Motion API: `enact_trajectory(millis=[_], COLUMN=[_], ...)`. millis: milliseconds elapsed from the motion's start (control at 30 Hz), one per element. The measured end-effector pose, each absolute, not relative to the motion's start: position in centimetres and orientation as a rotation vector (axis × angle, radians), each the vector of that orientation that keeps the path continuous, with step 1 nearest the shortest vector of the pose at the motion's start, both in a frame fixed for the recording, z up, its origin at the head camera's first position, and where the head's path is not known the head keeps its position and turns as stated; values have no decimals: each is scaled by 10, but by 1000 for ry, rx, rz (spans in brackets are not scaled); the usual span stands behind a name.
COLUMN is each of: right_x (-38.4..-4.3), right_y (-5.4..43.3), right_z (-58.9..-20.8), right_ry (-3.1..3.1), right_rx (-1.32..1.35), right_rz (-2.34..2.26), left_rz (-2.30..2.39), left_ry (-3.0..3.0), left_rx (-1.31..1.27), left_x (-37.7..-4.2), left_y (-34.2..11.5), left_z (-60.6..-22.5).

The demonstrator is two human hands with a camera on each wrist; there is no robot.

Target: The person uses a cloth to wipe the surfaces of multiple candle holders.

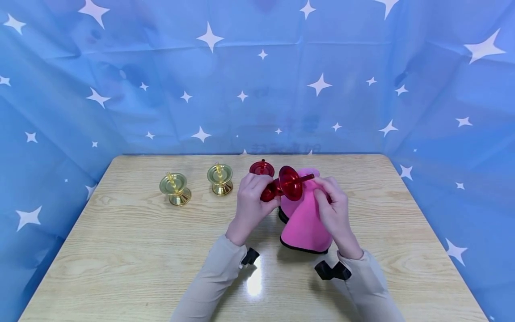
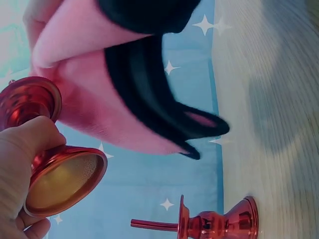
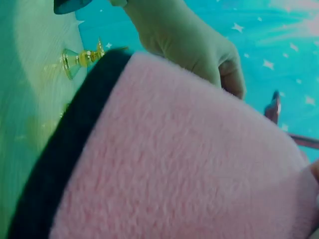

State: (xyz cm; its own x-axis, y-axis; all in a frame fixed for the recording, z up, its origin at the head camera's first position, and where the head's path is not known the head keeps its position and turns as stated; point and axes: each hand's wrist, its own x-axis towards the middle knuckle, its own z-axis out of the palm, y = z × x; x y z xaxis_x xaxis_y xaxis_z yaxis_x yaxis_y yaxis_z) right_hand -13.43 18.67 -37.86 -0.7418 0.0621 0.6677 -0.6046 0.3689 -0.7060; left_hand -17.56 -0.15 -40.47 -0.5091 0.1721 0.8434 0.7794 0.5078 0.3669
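My left hand [image 1: 253, 197] grips a red metal candle holder [image 1: 289, 190] by its body, tilted so its dish and thin stem point right. In my right hand [image 1: 335, 208] is a pink plush cloth [image 1: 307, 228] with black edging, pinched near its top and hanging down. The cloth is beside and partly behind the held holder's dish. In the left wrist view, the hollow underside of the held candle holder [image 2: 65, 184] shows. Behind my left hand stands a second red candle holder [image 1: 262, 167], its lower part hidden in the head view. The cloth fills most of the right wrist view.
Two brass-coloured holders of similar shape stand to the left, one [image 1: 177, 197] farther left and one [image 1: 221, 187] nearer the middle. All stand on a light wood table [image 1: 132, 259]. A blue star-printed curtain [image 1: 241, 116] surrounds the table's back and sides.
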Motion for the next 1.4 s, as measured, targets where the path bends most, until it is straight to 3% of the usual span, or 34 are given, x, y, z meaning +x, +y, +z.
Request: enact_trajectory(millis=[300,467,767,1033,1400], right_x=[-140,-132,-123,-131,-132], right_y=[186,183,169,155,162], right_z=[-383,-386,-396,-400,-402], right_ry=[-2070,-2049,-1476,-1275,-1225], right_rx=[711,741,67,-49,-250], right_rz=[1197,1399,2491,2766,2917], left_rz=[-981,-969,-1156,-1267,-1123], left_ry=[-1948,-1960,-2016,-2134,-2336], left_rx=[-781,-720,-658,-682,-962], left_x=[-175,-176,-176,-171,-166], left_y=[-2,-2,5,12,7], left_z=[-405,-406,-402,-399,-386])
